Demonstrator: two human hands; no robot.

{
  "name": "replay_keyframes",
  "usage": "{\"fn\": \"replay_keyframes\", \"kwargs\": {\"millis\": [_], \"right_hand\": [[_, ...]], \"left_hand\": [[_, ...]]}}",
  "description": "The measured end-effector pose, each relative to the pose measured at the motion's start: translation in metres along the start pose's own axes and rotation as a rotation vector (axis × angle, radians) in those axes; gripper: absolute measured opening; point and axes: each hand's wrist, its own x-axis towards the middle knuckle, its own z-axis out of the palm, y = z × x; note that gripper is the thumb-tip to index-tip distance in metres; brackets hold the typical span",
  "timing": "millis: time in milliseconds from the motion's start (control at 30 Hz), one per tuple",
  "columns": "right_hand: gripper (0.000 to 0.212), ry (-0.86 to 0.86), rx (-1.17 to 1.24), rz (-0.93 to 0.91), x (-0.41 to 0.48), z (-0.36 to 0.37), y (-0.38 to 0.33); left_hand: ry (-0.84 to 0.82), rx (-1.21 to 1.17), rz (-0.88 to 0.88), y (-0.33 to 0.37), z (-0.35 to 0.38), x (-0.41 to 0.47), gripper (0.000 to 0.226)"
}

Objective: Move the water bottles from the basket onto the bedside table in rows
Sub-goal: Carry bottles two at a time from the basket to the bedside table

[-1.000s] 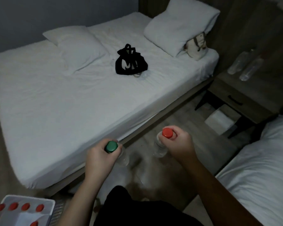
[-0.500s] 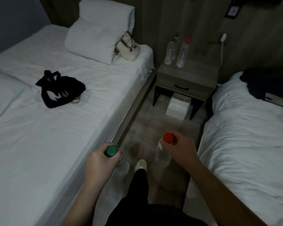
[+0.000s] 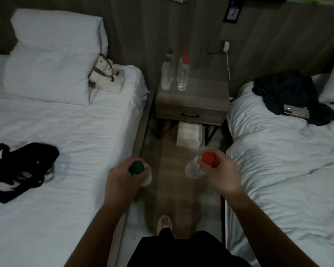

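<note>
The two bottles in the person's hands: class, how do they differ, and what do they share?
The left hand holds the green-capped bottle; the right hand holds the red-capped bottle. The green-capped bottle's body is mostly hidden by the fingers; the red-capped bottle's clear body shows. Both are gripped near the cap, above the floor.

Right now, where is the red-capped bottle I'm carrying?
In the head view, the red-capped bottle hangs in your right hand, right of centre, over the floor between the beds, short of the bedside table.

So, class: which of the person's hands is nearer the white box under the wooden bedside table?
Right. The right hand is just below-right of the white box; the left hand is farther, down-left by the bed.
</note>
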Motion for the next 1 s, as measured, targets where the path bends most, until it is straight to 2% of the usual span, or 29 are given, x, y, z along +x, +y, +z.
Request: {"fn": "replay_keyframes", "kwargs": {"millis": [133, 333, 433, 600, 700, 867, 1000], "right_hand": [[0.019, 0.065, 0.071, 0.059, 0.033, -0.002, -0.004], [0.020, 0.051, 0.010, 0.090, 0.082, 0.002, 0.002], [0.014, 0.038, 0.050, 0.084, 0.112, 0.005, 0.010], [0.015, -0.042, 0.128, 0.097, 0.177, 0.005, 0.017], [0.015, -0.056, 0.148, 0.060, 0.221, -0.002, 0.015], [0.018, -0.098, 0.068, -0.005, 0.293, -0.020, 0.013], [0.017, -0.138, 0.019, -0.033, 0.342, -0.032, 0.009]], "left_hand": [[-0.017, 0.026, 0.055, 0.004, 0.000, 0.038, 0.025], [-0.037, -0.032, -0.082, 0.007, 0.020, 0.086, 0.018], [-0.016, -0.051, -0.121, 0.012, 0.035, 0.112, 0.015], [0.016, -0.027, -0.088, 0.030, 0.066, 0.161, 0.016], [0.007, 0.046, -0.017, 0.045, 0.080, 0.200, 0.017], [-0.004, 0.116, -0.080, 0.078, 0.102, 0.264, 0.019], [0.003, 0.075, -0.112, 0.096, 0.119, 0.298, 0.019]]}}
